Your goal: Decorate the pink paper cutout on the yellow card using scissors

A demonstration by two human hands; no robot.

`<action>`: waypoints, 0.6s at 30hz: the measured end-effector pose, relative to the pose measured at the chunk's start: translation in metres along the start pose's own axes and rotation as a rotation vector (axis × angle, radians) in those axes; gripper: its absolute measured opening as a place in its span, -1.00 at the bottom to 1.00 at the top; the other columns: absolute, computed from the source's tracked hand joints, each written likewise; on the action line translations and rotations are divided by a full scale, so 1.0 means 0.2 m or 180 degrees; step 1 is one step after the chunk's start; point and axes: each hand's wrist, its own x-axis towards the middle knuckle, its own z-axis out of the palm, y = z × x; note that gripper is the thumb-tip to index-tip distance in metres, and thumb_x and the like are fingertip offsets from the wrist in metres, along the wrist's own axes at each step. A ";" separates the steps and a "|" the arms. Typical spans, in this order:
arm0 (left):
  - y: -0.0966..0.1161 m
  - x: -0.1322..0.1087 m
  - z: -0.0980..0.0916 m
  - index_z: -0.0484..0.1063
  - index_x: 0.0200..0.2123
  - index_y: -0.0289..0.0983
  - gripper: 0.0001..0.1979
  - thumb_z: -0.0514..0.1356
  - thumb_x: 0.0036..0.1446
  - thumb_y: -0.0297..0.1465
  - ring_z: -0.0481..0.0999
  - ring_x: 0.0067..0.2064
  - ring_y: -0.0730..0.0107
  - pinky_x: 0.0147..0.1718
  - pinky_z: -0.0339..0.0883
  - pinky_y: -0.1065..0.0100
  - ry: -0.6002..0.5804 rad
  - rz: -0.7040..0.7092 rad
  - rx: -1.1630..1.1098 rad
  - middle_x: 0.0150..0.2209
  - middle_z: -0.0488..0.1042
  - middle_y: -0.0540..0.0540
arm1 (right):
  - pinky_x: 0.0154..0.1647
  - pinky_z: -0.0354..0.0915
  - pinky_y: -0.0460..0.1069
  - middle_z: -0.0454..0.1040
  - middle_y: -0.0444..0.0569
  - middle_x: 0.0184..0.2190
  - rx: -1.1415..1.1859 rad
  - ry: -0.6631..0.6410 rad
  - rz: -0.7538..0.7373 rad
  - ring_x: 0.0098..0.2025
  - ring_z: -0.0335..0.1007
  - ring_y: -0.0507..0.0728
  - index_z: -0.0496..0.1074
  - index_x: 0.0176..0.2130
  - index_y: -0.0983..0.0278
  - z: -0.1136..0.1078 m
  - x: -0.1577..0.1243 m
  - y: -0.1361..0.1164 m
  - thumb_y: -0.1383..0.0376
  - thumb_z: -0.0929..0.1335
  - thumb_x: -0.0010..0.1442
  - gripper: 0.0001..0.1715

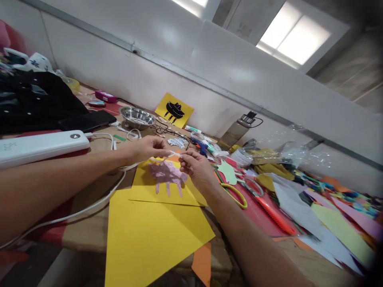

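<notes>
Pinching: left hand (149, 148) and right hand (196, 167), fingertips closed on one white strip (172, 154).
Edge: yellow sheet (149, 235) overhangs the desk (89, 233) front.

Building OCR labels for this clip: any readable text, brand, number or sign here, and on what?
No text reads clearly here.
White device: faint grey marks at its left end, too blurred.
Pink box: label too small.
Upper panel: reddish marks, unreadable.
Yellow card: black animal cutout, no words.
White strip pinched by left hand and right hand: no print visible.
</notes>
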 end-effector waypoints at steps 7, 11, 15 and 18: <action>-0.05 0.02 -0.10 0.39 -0.51 -0.30 -0.74 0.26 -0.13 -0.20 0.34 -0.46 0.48 -0.43 0.15 0.42 -0.0546 -0.0473 0.0349 -0.51 0.42 0.01 | -0.63 0.23 -0.21 0.35 -0.21 -0.60 0.0265 -0.0032 0.0007 -0.61 0.18 -0.12 0.38 -0.47 0.31 -0.02 -0.01 -0.03 0.28 0.46 -0.22 -0.76; -0.03 0.02 -0.17 0.45 -0.31 -0.25 -0.67 0.28 -0.17 -0.20 0.40 -0.34 0.40 -0.34 0.18 0.42 -0.1326 -0.0466 0.1047 -0.38 0.49 0.00 | -0.63 0.24 -0.20 0.37 -0.20 -0.59 0.0149 -0.0057 -0.0018 -0.61 0.19 -0.12 0.40 -0.47 0.31 -0.02 -0.02 -0.04 0.28 0.45 -0.20 -0.77; 0.06 0.00 -0.17 0.31 0.01 -0.27 -0.49 0.12 0.02 -0.14 0.36 -0.05 0.29 -0.14 0.17 0.37 -0.0785 -0.0123 0.1147 0.00 0.39 -0.14 | -0.62 0.24 -0.18 0.37 -0.20 -0.59 -0.0045 -0.0167 -0.0102 -0.60 0.21 -0.10 0.40 -0.47 0.31 -0.01 -0.03 -0.03 0.24 0.43 -0.17 -0.78; 0.12 -0.02 -0.11 0.34 -0.01 -0.21 -0.58 -0.05 0.17 -0.15 0.28 0.05 0.30 -0.04 0.10 0.36 -0.0595 0.0098 0.0589 0.05 0.36 -0.09 | -0.60 0.25 -0.15 0.37 -0.20 -0.59 -0.0179 -0.0238 -0.0120 -0.59 0.22 -0.08 0.39 -0.47 0.30 0.01 -0.04 -0.03 0.23 0.42 -0.15 -0.78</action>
